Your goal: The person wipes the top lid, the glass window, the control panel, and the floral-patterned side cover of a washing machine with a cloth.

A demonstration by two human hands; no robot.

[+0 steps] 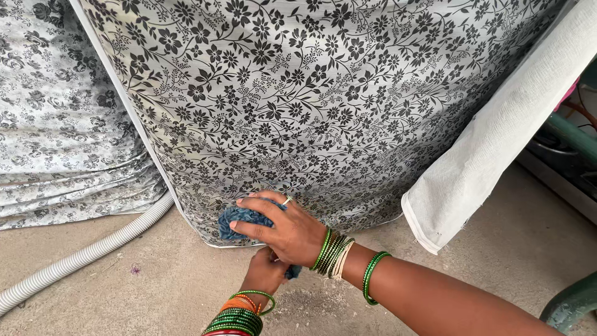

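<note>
Two hands work low at the floral cover (311, 112): the right hand (283, 231) presses a blue cloth (239, 219) flat against its bottom edge, while the left hand (264, 270) pinches the cloth's tail. It looks like wiping; the next stroke needs steady pressure along the hem.

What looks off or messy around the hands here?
Pale grit or dust is scattered on the concrete floor beside the left hand. Nothing looks damaged; the right hand presses a blue cloth against the floral cover.

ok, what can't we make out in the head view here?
- Blue cloth: mostly hidden under the right hand.
- Left hand: fingers hidden behind the right wrist.
- Object under the floral cover: fully draped.
- Corrugated hose: both ends out of sight.
</note>
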